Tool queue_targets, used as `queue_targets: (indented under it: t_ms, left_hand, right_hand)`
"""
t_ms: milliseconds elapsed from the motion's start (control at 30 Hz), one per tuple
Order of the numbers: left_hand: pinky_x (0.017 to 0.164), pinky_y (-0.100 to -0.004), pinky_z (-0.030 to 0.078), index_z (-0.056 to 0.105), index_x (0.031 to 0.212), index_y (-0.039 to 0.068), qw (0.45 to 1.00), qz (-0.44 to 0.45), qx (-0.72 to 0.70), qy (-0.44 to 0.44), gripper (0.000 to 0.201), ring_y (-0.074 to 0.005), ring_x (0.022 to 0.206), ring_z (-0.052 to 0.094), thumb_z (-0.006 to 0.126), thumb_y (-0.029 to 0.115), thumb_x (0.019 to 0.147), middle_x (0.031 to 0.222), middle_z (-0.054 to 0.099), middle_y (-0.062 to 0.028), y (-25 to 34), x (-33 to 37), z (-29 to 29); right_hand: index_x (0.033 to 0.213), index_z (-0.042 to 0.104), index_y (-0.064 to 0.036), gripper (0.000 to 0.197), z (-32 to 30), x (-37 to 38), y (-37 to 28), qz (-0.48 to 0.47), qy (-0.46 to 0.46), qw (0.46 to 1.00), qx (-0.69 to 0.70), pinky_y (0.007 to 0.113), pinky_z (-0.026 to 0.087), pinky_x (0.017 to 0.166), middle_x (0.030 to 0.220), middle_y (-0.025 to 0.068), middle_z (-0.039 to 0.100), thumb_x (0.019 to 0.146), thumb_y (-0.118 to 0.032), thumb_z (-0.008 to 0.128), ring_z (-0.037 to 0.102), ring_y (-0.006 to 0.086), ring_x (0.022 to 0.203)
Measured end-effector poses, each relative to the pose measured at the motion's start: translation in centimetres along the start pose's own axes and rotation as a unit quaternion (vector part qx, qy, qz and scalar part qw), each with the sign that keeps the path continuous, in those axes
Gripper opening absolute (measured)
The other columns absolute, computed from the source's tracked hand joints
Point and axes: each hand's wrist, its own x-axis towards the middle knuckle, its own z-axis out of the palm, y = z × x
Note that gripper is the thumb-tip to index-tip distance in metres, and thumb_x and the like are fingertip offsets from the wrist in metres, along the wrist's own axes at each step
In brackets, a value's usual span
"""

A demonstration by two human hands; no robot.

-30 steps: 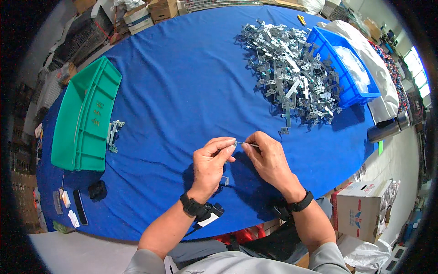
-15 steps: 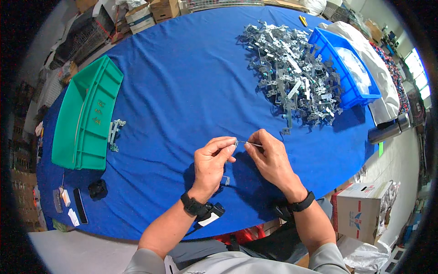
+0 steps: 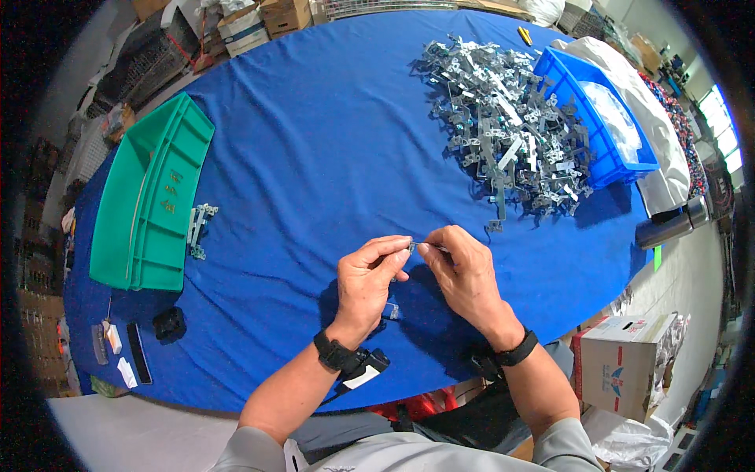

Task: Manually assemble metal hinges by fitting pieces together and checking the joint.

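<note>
Over the near middle of the blue cloth, my left hand (image 3: pixel 365 285) is closed in a pinch on a small metal bracket (image 3: pixel 411 246); most of it is hidden by the fingers. A shiny flat end (image 3: pixel 392 312) of metal shows below that hand; whether it belongs to the same piece I cannot tell. My right hand (image 3: pixel 465 271) pinches a thin metal rod, mostly covered by its fingers, with the fingertips close beside the left ones. To the far right lies a large heap of metal brackets (image 3: pixel 511 126). Several similar brackets (image 3: pixel 200 230) lie beside the green crate.
A green crate (image 3: pixel 174 200) stands at the left, a blue bin (image 3: pixel 605 149) holding clear plastic at the right. Near the left edge are a black strip (image 3: pixel 138 354) and a black object (image 3: pixel 168 324). A metal flask (image 3: pixel 672 224) and a carton (image 3: pixel 621 366) are at right.
My right hand has shifted slightly left, bringing its fingertips closer to the left hand's; less of the rod shows between them. The left hand has barely moved.
</note>
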Motion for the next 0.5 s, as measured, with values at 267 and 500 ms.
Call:
queue_targets:
  t_ms: [267,500]
  left_hand:
    - [0.064,-0.0213,0.054,0.071,0.105,0.001,1.0,-0.014,0.0,-0.004,0.017,-0.0095,0.082,0.064,0.066,0.001,0.089,0.105,0.069,-0.0082,-0.09,0.03,-0.23]
    - [0.064,-0.0214,0.054,0.071,0.105,0.001,1.0,-0.006,-0.011,-0.002,0.017,-0.0095,0.083,0.064,0.066,0.001,0.089,0.106,0.069,-0.0082,-0.04,0.0,-0.16]
  right_hand:
    - [0.087,0.059,-0.0013,0.011,0.01,0.04,-0.72,0.056,-0.012,0.998,0.031,0.039,0.047,0.057,0.075,0.0156,0.059,0.088,-0.009,0.067,0.06,0.0323,0.064]
    - [0.089,0.057,-0.001,0.012,0.24,-0.03,0.06,-0.003,-0.01,1.0,-0.001,0.04,0.047,0.056,0.074,0.0158,0.06,0.088,-0.009,0.066,0.06,0.032,0.062]
